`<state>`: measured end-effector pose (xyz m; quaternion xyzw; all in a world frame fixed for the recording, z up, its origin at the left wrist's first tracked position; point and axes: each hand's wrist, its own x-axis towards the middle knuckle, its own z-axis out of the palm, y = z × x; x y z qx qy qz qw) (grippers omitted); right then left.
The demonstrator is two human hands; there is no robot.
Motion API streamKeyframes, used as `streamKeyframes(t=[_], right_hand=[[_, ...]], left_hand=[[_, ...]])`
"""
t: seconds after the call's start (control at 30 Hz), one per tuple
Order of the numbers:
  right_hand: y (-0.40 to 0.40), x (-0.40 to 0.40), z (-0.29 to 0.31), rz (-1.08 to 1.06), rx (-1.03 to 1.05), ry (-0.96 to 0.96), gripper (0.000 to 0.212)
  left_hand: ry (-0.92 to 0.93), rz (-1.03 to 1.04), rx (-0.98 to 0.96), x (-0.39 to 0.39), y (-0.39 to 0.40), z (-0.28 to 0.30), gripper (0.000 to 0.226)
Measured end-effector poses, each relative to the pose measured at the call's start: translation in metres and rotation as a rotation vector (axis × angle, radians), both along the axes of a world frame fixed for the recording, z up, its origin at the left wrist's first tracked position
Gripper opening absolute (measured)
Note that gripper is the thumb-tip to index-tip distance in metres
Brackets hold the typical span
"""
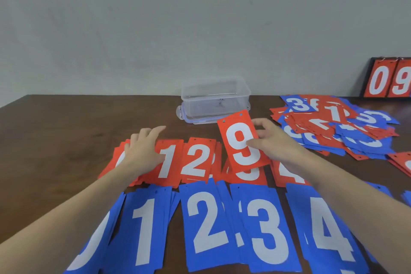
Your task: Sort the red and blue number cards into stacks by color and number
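The person's right hand (272, 140) pinches a red rectangular card printed with a white 9 (243, 141), thumb on its face and fingers behind; the card is lifted clear of the dark wooden table (66, 122), its long axis running away from the person and tipped a little to the left, punched end farthest; it hangs over the red stack showing a 3 (246, 176), between the red 2 stack (198, 160) and the red 4 stack (287, 173). The left hand (142, 151) lies flat with straight fingers on the red stack at the left end of the row, holding nothing; the red 1 stack (169, 160) sits just beside it. The row under the card seems to climb rightward, so a 9 likely belongs well to the right, the side of the hand that carries it; the jumbled heap of unsorted red and blue cards (338, 127) lies that way too, near a clear plastic lidded box (214, 98).
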<state>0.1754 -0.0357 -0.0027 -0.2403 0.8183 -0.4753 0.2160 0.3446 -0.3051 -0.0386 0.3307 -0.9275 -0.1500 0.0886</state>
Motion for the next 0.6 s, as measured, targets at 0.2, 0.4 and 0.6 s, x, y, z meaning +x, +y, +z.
streamKeyframes(t=[0.2, 0.4, 0.6], right_hand=[[0.043, -0.013, 0.009, -0.072, 0.014, 0.004, 0.034], [0.103, -0.036, 0.01, -0.229, 0.03, 0.044, 0.044], [0.183, -0.07, 0.014, -0.411, 0.028, 0.016, 0.045]], left_hand=[[0.1, -0.142, -0.046, -0.034, 0.036, 0.014, 0.06], [0.167, -0.328, 0.003, -0.094, 0.104, 0.022, 0.05], [0.189, -0.517, 0.029, -0.161, 0.177, 0.022, 0.05]])
